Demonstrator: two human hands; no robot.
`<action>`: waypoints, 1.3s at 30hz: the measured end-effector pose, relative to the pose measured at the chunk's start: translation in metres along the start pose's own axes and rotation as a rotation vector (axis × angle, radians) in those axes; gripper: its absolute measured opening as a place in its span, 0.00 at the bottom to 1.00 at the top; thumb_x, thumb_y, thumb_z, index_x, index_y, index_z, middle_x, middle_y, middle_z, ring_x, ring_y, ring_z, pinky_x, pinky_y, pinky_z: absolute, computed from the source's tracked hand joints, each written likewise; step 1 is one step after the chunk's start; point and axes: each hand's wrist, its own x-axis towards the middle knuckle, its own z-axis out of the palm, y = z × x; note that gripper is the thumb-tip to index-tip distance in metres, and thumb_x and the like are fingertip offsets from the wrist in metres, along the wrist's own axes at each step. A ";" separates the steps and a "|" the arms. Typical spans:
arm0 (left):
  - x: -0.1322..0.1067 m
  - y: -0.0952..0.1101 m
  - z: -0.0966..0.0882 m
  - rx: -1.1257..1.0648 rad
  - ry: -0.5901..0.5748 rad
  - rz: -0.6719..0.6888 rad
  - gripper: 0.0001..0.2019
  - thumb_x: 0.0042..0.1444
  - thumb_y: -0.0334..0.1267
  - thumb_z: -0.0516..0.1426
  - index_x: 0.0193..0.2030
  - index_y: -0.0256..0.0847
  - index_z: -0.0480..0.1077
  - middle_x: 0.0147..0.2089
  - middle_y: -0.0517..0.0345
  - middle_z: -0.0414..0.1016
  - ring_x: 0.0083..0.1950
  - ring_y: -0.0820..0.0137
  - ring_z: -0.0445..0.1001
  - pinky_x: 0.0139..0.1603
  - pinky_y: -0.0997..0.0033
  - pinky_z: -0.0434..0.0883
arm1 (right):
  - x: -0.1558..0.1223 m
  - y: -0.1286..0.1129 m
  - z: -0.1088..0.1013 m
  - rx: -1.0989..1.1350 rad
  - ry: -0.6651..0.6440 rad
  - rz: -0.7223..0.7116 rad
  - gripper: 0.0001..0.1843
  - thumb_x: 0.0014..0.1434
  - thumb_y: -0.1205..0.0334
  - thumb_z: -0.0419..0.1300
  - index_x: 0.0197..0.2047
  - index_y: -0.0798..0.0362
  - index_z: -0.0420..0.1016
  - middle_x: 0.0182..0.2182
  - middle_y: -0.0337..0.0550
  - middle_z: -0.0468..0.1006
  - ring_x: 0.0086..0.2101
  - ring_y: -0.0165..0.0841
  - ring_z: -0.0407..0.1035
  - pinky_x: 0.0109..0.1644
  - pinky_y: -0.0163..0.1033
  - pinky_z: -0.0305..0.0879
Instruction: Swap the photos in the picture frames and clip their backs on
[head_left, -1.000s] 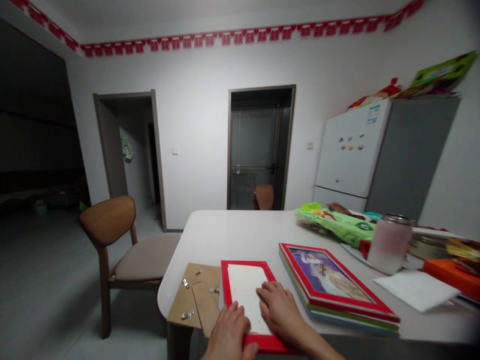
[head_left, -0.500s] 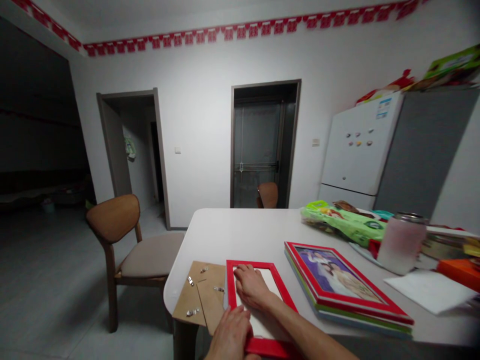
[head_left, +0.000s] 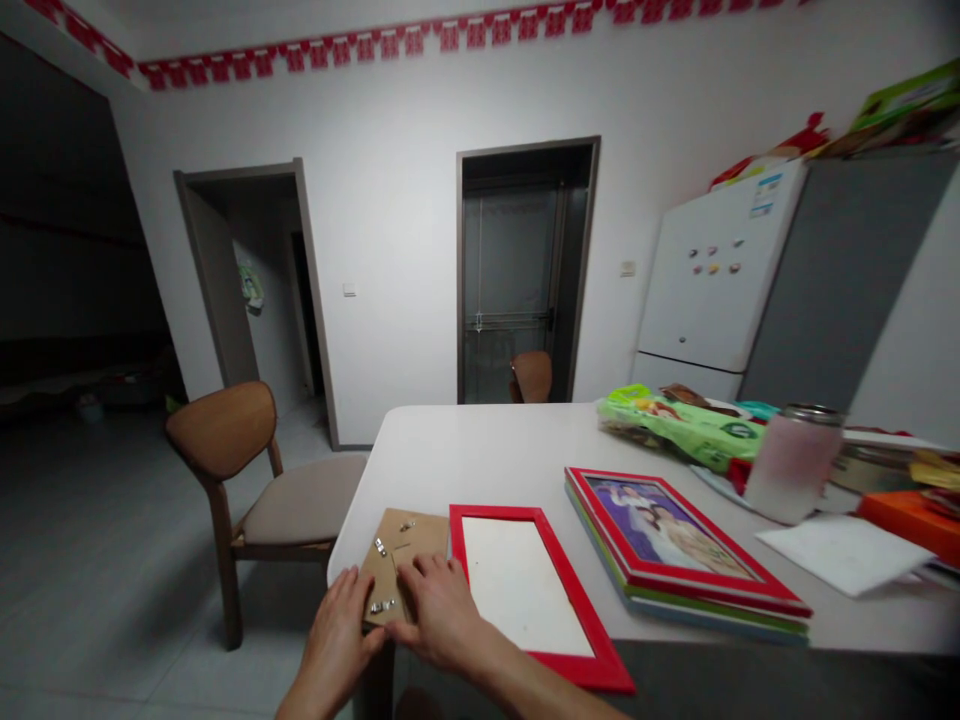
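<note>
A red picture frame point(head_left: 570, 620) lies flat on the white table point(head_left: 487, 460), its white inside facing up. To its left lies a brown backing board point(head_left: 401, 545) with small metal clips. My left hand point(head_left: 337, 630) rests at the board's near left corner, fingers bent over the edge. My right hand point(head_left: 439, 610) lies on the board's near right part, fingers spread flat on it. Neither hand touches the red frame.
A stack of framed photos point(head_left: 675, 545) lies right of the red frame. Behind it are a green packet point(head_left: 682, 425), a pink jar point(head_left: 791, 465), white paper point(head_left: 844, 552) and an orange box point(head_left: 911, 520). A wooden chair point(head_left: 247, 470) stands left of the table, a fridge point(head_left: 720, 285) at the back right.
Both hands left the red frame and moved left onto the brown backing board. The frame's white inside is now uncovered.
</note>
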 end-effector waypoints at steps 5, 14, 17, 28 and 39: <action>0.000 0.004 -0.005 -0.023 0.023 0.047 0.24 0.40 0.32 0.55 0.48 0.32 0.63 0.54 0.45 0.63 0.55 0.65 0.60 0.55 0.69 0.57 | 0.009 -0.003 0.016 0.197 0.059 0.041 0.31 0.37 0.66 0.59 0.49 0.53 0.63 0.45 0.48 0.64 0.44 0.39 0.58 0.47 0.42 0.55; -0.007 0.073 -0.030 -0.234 0.177 0.287 0.22 0.38 0.35 0.61 0.44 0.39 0.66 0.51 0.48 0.66 0.53 0.61 0.63 0.53 0.60 0.62 | -0.039 0.036 -0.068 0.247 0.129 0.029 0.21 0.42 0.65 0.54 0.43 0.53 0.69 0.46 0.47 0.67 0.45 0.37 0.61 0.50 0.43 0.56; -0.006 0.105 -0.015 -0.270 0.061 0.309 0.23 0.37 0.35 0.62 0.44 0.37 0.66 0.52 0.47 0.65 0.53 0.61 0.62 0.53 0.62 0.61 | -0.061 0.067 -0.080 0.170 0.058 0.115 0.20 0.42 0.66 0.52 0.42 0.54 0.70 0.47 0.48 0.66 0.46 0.36 0.61 0.51 0.41 0.56; 0.001 0.130 0.004 -0.223 -0.134 0.299 0.19 0.43 0.42 0.57 0.43 0.38 0.67 0.52 0.49 0.64 0.55 0.59 0.59 0.55 0.59 0.55 | -0.068 0.101 -0.067 0.001 0.019 0.163 0.20 0.43 0.67 0.50 0.40 0.55 0.72 0.45 0.49 0.68 0.45 0.35 0.62 0.50 0.38 0.55; -0.010 0.127 0.033 -0.272 -0.104 0.414 0.31 0.36 0.45 0.62 0.49 0.37 0.61 0.57 0.45 0.58 0.58 0.58 0.54 0.59 0.53 0.46 | -0.071 0.098 -0.071 -0.054 -0.006 0.064 0.18 0.50 0.64 0.48 0.42 0.53 0.71 0.45 0.50 0.67 0.45 0.36 0.61 0.49 0.40 0.55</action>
